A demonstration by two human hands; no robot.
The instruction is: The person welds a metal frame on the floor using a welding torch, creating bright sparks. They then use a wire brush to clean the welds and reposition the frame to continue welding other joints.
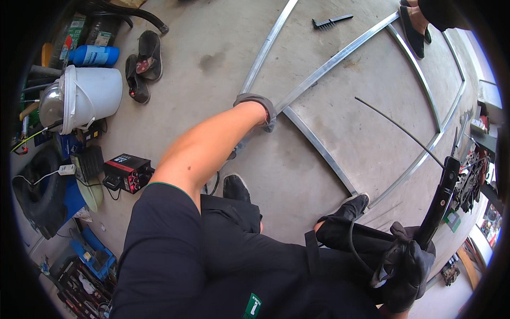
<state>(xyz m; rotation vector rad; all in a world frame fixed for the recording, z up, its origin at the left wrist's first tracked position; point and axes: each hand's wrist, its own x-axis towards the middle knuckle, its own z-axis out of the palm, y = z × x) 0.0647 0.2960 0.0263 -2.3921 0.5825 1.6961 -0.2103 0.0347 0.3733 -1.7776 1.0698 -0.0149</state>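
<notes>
My right hand (406, 266), in a dark glove, is closed around a black electrode holder (440, 199) at the lower right. A long thin welding rod (399, 126) sticks out of its jaws, slanting up and left over the floor. My left arm reaches forward to a metal frame (319, 141) of square tubes lying on the floor. At a joint of the tubes my left hand (268, 121), in a grey glove, is down by the metal. The cuff and forearm hide its fingers. My right shoe (355, 206) is at the near end of a cross tube (321, 151).
A black brush (332, 22) lies beyond the frame. Another person's foot (411, 32) stands by its far right corner. At left are a white bucket (95, 98), a pair of shoes (149, 56), a blue bottle (94, 55) and a red-black welding machine (127, 171). Assorted scrap (473, 183) lines the right.
</notes>
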